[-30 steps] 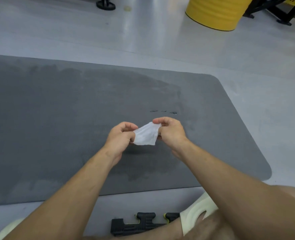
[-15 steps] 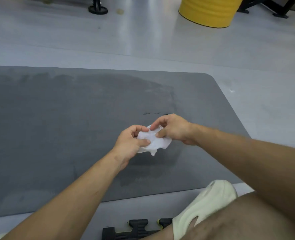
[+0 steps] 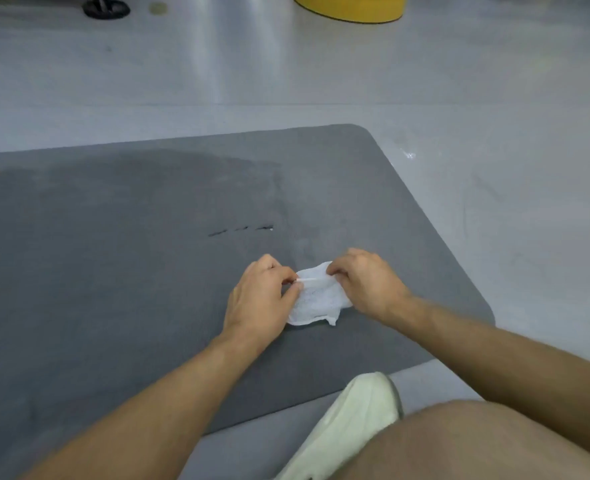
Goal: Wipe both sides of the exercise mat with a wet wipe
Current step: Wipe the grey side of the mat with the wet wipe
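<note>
Glossy grey floor [image 3: 459,98] carried a grey exercise mat [image 3: 113,254] lying flat, with darker damp patches. Yellow tub [image 3: 352,8] and black round base [image 3: 105,9] stood at the far edge, well apart. Pale shoe [image 3: 352,420] sat at the mat's near edge.

A crumpled white wet wipe [image 3: 317,297] lies over the flat, damp-patched grey exercise mat [image 3: 130,244].

Matt grey foam-like mat [image 3: 113,271] with darker damp patches, thin crinkled white wipe [image 3: 317,299], glossy smooth floor [image 3: 321,71].
</note>
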Tool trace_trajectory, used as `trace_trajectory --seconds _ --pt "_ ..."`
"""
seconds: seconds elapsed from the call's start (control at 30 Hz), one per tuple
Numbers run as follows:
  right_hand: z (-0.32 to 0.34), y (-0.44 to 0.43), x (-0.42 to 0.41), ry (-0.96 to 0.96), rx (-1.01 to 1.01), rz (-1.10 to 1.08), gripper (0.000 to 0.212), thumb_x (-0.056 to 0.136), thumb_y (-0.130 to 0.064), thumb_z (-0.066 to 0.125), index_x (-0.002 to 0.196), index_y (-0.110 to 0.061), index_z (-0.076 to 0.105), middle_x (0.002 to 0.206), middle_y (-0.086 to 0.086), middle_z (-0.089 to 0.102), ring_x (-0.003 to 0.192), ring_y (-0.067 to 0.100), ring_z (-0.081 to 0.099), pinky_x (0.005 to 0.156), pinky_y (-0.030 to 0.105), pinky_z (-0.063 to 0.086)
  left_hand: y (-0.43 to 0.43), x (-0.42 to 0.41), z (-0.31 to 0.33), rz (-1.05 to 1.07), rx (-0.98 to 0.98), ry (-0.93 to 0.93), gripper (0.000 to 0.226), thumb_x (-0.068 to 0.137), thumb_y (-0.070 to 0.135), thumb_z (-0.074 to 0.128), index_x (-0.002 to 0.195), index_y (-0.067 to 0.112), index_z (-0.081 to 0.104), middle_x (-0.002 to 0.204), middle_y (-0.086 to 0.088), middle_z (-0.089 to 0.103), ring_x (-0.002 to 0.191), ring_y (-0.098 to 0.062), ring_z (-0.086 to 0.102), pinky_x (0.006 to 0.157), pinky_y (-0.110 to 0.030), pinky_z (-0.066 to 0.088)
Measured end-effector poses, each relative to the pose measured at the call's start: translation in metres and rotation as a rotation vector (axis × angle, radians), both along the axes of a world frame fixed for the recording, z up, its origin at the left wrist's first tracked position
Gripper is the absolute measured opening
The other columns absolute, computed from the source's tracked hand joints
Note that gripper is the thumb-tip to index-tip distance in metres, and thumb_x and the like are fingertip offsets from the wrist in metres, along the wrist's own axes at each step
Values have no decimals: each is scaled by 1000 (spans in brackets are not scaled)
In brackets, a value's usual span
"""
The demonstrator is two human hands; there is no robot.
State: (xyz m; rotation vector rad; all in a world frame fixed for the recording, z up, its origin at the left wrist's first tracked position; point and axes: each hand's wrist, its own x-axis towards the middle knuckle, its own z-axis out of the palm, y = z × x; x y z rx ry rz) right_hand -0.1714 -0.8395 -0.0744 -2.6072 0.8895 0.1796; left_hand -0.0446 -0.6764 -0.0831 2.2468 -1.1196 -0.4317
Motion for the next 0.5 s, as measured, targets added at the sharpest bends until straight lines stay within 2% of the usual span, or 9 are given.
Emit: trace_trajectory --seconds 0.1,0.17,0.23,0.3,0.37,0.4,0.5 --pt "-28 3 -22 1 -266 13 35 85 -8 64 120 -14 68 139 8 52 125 33 50 101 38 46 -12 0 -12 -109 -48 -162 9 96 28 64 101 26 71 108 12 53 100 -14 53 90 -37 47" --pt "-39 8 -30 -135 -351 16 40 84 -11 68 124 -12 65 154 12 42 139 34 41 112 41 38 -18 5 -26 -143 -23 -250 16 95 27 63 110 26 67 119 11 54 112 -15 54 104 -43 44" --pt "-42 17 -28 -268 -268 173 42 94 -21 58 136 -17 58 159 12 36 145 30 34 118 42 33 -16 17 -37 -129 47 -293 28 98 30 58 126 26 62 137 11 51 137 -14 44 119 -47 31" --pt "-46 24 -24 -216 -117 358 48 105 -41 40 152 -29 43 165 10 25 152 25 22 124 42 23 -9 30 -45 -98 141 -322 42 103 36 49 143 26 51 156 11 40 152 -12 25 125 -45 18" --pt "-52 30 -23 -93 -118 433 59 104 -60 26 159 -39 23 170 8 5 157 19 -2 127 41 5 2 39 -52 -115 215 -350 53 106 46 33 156 27 36 167 12 23 156 -8 10 128 -40 10" --pt "-55 31 -23 -66 -145 428 64 103 -66 22 160 -40 17 171 6 -1 156 17 -9 127 41 0 6 41 -54 -136 229 -362 58 106 50 25 159 28 30 169 14 16 156 -6 4 128 -38 6" --pt "-60 26 -19 -65 -186 365 71 103 -66 18 162 -28 16 171 1 -1 156 12 -10 127 41 5 12 39 -55 -139 250 -385 65 102 55 15 161 30 24 170 13 7 156 -5 -1 128 -39 4"
